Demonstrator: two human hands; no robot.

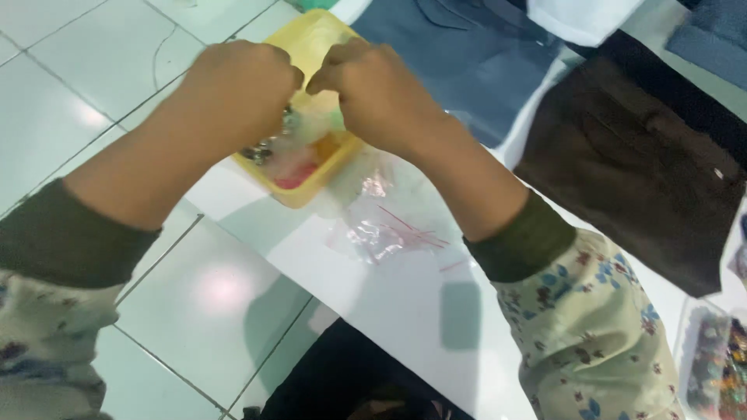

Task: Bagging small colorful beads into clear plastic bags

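- The left hand [237, 89] is curled into a loose fist, knuckles up, fingers tucked under and out of sight.
- The right hand [373, 89] is curled the same way, just beside the left, thumbs nearly meeting.
- Both forearms stretch forward and converge, bare from wrist to the dark cuffs of floral sleeves.
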